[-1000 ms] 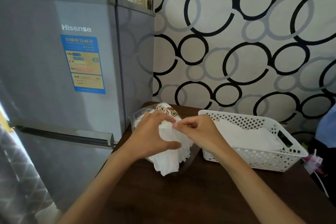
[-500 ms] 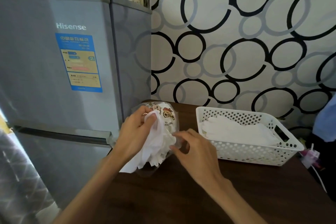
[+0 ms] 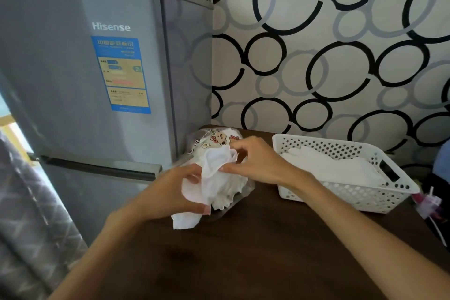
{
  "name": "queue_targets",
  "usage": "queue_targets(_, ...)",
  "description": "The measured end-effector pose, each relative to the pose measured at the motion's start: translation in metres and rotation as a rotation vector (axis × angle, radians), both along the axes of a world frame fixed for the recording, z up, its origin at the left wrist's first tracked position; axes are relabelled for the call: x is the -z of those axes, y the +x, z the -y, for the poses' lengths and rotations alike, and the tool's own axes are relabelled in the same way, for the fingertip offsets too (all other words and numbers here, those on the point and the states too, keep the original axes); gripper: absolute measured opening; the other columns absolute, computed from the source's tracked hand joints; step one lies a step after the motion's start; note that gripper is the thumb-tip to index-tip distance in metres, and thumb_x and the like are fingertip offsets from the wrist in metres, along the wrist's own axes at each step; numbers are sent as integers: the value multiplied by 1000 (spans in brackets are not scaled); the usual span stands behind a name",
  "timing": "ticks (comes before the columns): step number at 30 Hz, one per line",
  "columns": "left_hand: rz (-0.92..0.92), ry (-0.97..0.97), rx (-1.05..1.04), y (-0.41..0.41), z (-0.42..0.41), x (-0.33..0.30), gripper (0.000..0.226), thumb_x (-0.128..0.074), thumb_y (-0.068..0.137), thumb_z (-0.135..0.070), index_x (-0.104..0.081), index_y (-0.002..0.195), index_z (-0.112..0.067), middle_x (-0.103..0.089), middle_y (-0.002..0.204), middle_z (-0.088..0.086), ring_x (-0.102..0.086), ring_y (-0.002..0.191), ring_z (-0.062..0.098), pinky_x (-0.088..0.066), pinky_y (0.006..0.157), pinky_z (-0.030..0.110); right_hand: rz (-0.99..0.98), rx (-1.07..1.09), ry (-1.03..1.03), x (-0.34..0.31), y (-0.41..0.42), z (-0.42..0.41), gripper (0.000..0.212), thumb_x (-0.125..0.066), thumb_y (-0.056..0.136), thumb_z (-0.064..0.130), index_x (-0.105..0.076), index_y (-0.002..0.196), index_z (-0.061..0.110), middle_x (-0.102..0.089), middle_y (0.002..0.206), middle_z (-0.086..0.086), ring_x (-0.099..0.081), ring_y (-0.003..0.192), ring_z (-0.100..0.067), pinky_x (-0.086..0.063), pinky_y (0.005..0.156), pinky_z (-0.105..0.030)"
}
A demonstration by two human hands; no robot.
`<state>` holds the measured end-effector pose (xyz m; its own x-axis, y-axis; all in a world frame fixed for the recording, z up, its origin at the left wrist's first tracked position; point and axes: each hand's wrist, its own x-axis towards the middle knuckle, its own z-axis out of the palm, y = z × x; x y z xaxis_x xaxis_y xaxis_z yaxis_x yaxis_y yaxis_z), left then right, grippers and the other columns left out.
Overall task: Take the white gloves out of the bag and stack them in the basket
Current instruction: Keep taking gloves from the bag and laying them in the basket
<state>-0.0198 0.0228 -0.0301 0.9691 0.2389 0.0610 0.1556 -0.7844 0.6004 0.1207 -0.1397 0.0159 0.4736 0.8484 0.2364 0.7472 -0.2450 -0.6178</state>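
Note:
A clear plastic bag (image 3: 214, 140) with cartoon prints lies on the dark wooden table beside the fridge, stuffed with white gloves. My left hand (image 3: 175, 192) grips a crumpled white glove (image 3: 214, 178) at the bag's mouth, its cuff hanging down onto the table. My right hand (image 3: 253, 161) pinches the upper part of the same glove. To the right stands a white perforated basket (image 3: 379, 198) with a stack of white gloves (image 3: 333, 168) lying flat inside.
A grey Hisense fridge (image 3: 85, 80) stands close on the left of the table (image 3: 243, 263). A wall with black ring wallpaper (image 3: 328, 56) runs behind. A small pink and white object (image 3: 426, 202) lies at the table's right edge.
My right hand has risen from the table beside the bag and now pinches the glove. My left hand has lowered, keeping hold of the glove.

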Motion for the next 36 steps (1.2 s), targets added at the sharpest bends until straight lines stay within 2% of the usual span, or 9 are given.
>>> queue_targets(5,138,167,-165,16,10,23,45,-74,68,-59,-63,101,-31,-59,94,-20,-55,88,4,-49,78,27,-119,59,228,-11,-11,9,26,-76,78,20,-72,102,13,-73,95,3,-68,84,-7,-57,77,-28)
queue_targets(13,40,227,-210,14,8,21,38,-68,77,-53,-62,109,-35,-60,102,-18,-58,102,10,-48,85,28,-195,168,628,-38,-17,19,10,-74,79,12,-71,88,15,-72,77,8,-65,61,0,-48,55,-14)
queue_targets(19,-26,220,-146,1,7,0,45,-65,80,-55,-56,123,-41,-60,120,-23,-57,106,-1,-46,93,27,-295,252,861,-57,-25,23,9,-72,81,13,-68,86,20,-71,73,9,-66,61,-4,-53,55,-18)
queue_targets(23,145,22,-107,-6,15,-43,58,-66,60,-72,-60,108,-41,-65,101,-26,-62,84,-10,-55,79,23,-532,277,880,-66,-24,29,7,-69,84,18,-69,91,19,-72,80,5,-67,70,-8,-53,62,-20)
queue_targets(26,259,-131,-73,6,34,-67,75,-64,53,-81,-51,115,-41,-62,106,-25,-61,93,-3,-52,80,21,-738,211,786,-63,-19,31,18,-66,85,20,-66,103,16,-71,95,0,-68,83,-11,-53,66,-21)
queue_targets(28,330,-216,-32,20,47,-70,59,-66,64,-73,-56,111,-38,-65,103,-21,-64,92,-1,-52,75,18,-835,184,779,-61,-12,37,28,-64,86,22,-63,112,14,-69,100,0,-66,92,-12,-51,70,-21)
queue_targets(31,482,-463,-37,36,57,-73,18,-61,89,-33,-68,103,-23,-72,94,-8,-68,86,5,-53,71,16,-996,120,811,-51,6,58,46,-65,79,24,-56,123,13,-65,116,-2,-59,111,-14,-45,87,-24)
queue_targets(33,472,-596,-15,46,61,-76,17,-58,92,-26,-67,105,-21,-73,96,-5,-69,87,8,-56,74,19,-1058,53,823,-40,19,75,49,-74,72,21,-58,118,12,-65,115,-3,-58,114,-16,-45,95,-27)
queue_targets(36,403,-621,40,69,66,-75,14,-59,91,-25,-66,103,-28,-72,97,-7,-69,88,8,-57,78,22,-1044,5,741,-21,39,96,85,-95,39,26,-58,114,10,-67,112,-8,-65,106,-17,-54,87,-26)
